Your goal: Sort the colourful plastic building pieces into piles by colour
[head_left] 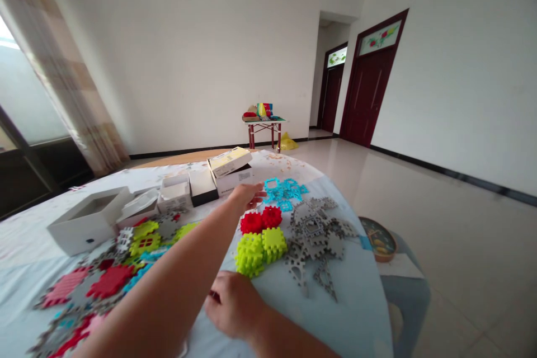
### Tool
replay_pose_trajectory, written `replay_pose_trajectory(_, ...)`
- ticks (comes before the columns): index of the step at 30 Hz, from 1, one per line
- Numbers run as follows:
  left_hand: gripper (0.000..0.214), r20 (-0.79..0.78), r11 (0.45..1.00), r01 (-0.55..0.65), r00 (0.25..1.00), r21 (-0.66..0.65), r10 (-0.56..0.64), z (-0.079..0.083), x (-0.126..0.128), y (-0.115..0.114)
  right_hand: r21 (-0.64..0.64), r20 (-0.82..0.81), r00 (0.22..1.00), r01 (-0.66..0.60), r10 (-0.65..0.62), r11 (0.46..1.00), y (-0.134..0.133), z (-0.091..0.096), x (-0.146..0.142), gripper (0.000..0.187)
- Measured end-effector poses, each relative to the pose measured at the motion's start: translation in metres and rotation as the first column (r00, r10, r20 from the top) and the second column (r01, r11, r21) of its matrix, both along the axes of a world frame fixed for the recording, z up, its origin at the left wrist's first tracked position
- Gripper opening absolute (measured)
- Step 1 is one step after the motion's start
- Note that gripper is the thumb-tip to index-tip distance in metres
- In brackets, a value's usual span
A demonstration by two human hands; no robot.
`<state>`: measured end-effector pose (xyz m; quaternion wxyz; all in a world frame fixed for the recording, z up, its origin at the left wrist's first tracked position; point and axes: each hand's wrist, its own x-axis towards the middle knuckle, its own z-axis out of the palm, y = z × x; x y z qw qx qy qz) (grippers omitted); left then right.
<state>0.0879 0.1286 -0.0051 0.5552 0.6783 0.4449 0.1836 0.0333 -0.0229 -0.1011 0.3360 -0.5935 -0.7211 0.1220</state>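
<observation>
Tablecloth (352, 313) bears open boxes (84, 232) near notched tiles (274, 243).

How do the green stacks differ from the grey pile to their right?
The green stacks are bright lime; the grey pile is dull grey. The green stacks rise fairly compactly; the grey pile spreads loosely. The green stacks look squarish; the grey pile includes triangular pieces. Both have toothed edges.

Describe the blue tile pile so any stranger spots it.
On the cloth-covered table, find the outstretched left hand. Right beside it lies the pile of toothed blue tiles, set apart by color from the neighboring red stacks and gray pile.
</observation>
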Motion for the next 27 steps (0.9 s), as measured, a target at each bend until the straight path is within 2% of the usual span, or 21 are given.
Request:
replay_pose_trajectory(3, 0.035, -0.003, 0.999, -0.034, 0.999, -0.013, 0.034, -0.001, 0.007, 0.003, 0.004, 0.020, 1.000, 0.001, -0.001, 1.000, 0.000, -0.001, 0.000, 0.017)
replay_pose_trajectory(6, 0.035, 0.000, 0.997, -0.065, 0.998, 0.042, 0.065, -0.002, -0.012, 0.003, 0.011, -0.015, 1.000, -0.012, 0.012, 1.000, 0.000, -0.003, -0.001, 0.019)
replay_pose_trajectory(9, 0.038, 0.012, 0.984, -0.094, 0.996, 0.154, 0.093, -0.001, -0.050, 0.002, -0.014, -0.029, 1.000, -0.008, 0.008, 1.000, 0.000, -0.002, -0.001, 0.021)
replay_pose_trajectory(13, 0.043, -0.007, 0.938, -0.138, 0.989, 0.319, 0.148, -0.005, -0.114, 0.002, -0.057, -0.039, 0.999, -0.020, 0.018, 0.998, -0.001, 0.002, 0.000, 0.021)
replay_pose_trajectory(18, 0.044, -0.119, 0.845, -0.155, 0.961, 0.511, 0.248, -0.018, -0.204, -0.003, -0.059, -0.103, 0.993, -0.059, 0.052, 0.997, -0.003, 0.002, 0.000, 0.021)
replay_pose_trajectory(21, 0.041, -0.198, 0.781, -0.142, 0.926, 0.608, 0.323, -0.024, -0.248, -0.013, -0.055, -0.121, 0.991, -0.063, 0.056, 0.996, -0.004, 0.000, 0.000, 0.020)
replay_pose_trajectory(24, 0.039, -0.249, 0.740, -0.123, 0.895, 0.661, 0.371, -0.030, -0.276, -0.023, -0.044, -0.141, 0.988, -0.066, 0.059, 0.997, -0.005, 0.002, -0.001, 0.018)
replay_pose_trajectory(27, 0.040, -0.275, 0.730, -0.084, 0.892, 0.678, 0.358, -0.039, -0.286, -0.031, -0.042, -0.156, 0.986, -0.064, 0.057, 0.997, -0.007, 0.004, -0.001, 0.018)
